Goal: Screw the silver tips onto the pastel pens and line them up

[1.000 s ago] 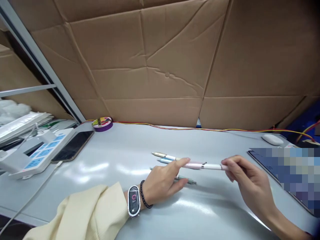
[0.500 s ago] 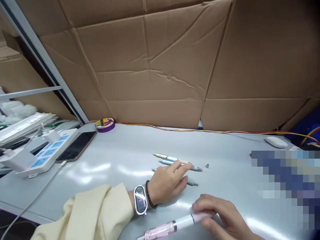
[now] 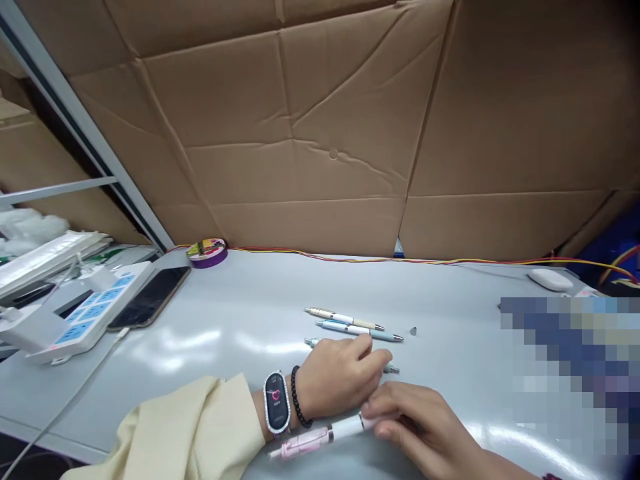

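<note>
Near the bottom centre, my right hand pinches the end of a pink and white pen, whose clip end points left. My left hand, with a watch and a black bead bracelet at its wrist, rests palm down with curled fingers over a greenish pen; both ends of that pen show, its middle is hidden. Whether those fingers grip it is hidden. Just beyond lie a cream and white pen and a blue and white pen, side by side.
A small grey piece lies right of the pens. At the left are a phone, a power strip and a purple tape roll. A white mouse sits at the back right. Cardboard stands behind the table.
My right hand has moved left and slightly up with the pink pen, close to my left hand. My left hand has shifted slightly right and down, its fingers now off the blue and cream pens.
</note>
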`<state>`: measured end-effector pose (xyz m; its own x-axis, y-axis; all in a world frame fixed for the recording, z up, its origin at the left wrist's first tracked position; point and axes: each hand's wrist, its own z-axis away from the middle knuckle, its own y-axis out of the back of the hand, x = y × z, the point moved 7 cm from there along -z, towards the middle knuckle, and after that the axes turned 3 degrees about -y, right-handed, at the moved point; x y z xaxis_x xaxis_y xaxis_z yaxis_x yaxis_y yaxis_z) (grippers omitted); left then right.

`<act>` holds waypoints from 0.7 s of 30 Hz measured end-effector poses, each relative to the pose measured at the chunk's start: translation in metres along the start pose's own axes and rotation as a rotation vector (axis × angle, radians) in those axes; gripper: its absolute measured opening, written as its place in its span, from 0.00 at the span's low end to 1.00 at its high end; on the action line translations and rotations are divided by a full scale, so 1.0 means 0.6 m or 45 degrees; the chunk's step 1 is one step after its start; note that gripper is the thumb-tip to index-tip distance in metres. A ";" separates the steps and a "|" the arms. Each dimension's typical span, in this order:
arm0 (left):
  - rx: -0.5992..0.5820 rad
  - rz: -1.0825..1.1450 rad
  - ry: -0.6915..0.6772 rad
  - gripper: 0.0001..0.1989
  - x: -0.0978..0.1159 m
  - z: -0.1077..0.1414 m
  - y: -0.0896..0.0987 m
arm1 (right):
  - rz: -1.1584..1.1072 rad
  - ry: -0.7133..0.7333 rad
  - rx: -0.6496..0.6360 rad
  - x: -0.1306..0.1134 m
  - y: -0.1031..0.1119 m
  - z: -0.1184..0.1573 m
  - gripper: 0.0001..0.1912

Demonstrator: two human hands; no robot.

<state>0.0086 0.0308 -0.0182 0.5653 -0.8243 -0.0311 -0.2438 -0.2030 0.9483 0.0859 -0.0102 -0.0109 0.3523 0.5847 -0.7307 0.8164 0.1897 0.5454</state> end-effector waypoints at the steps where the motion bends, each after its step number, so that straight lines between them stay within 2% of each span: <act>1: 0.007 -0.011 -0.023 0.08 0.001 0.001 0.002 | 0.015 -0.004 0.001 -0.002 0.004 0.004 0.09; 4: 0.044 -0.032 -0.095 0.08 0.000 0.005 0.007 | 0.019 -0.012 0.084 0.005 0.034 0.015 0.06; 5: 0.058 -0.033 -0.124 0.08 -0.002 0.007 0.008 | 0.009 -0.032 0.155 0.015 0.051 0.017 0.06; 6: 0.073 -0.032 -0.157 0.08 -0.003 0.009 0.009 | -0.009 -0.086 0.294 0.031 0.075 0.019 0.06; 9: 0.135 -0.024 -0.289 0.09 0.000 0.016 0.011 | -0.050 -0.395 0.771 0.092 0.149 0.029 0.09; 11: 0.197 -0.023 -0.383 0.09 0.008 0.020 0.014 | -0.078 -0.550 0.805 0.122 0.167 0.026 0.12; 14: 0.340 -0.022 -0.456 0.08 0.023 0.025 0.026 | -0.066 -0.665 0.622 0.136 0.152 0.021 0.15; 18: 0.652 -0.046 -0.342 0.08 0.028 0.030 0.062 | -0.097 -0.644 0.211 0.113 0.085 0.024 0.15; 19: 0.659 -0.056 -0.304 0.08 0.027 0.028 0.065 | -0.130 -0.656 0.126 0.109 0.069 0.027 0.14; 21: 0.569 -0.061 -0.267 0.07 0.025 0.023 0.059 | -0.158 -0.668 0.005 0.104 0.049 0.030 0.13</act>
<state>-0.0026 0.0036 0.0107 0.4247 -0.8877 -0.1778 -0.5612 -0.4122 0.7177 0.1403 0.0179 -0.0477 0.4336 0.0856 -0.8970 0.8677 0.2289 0.4412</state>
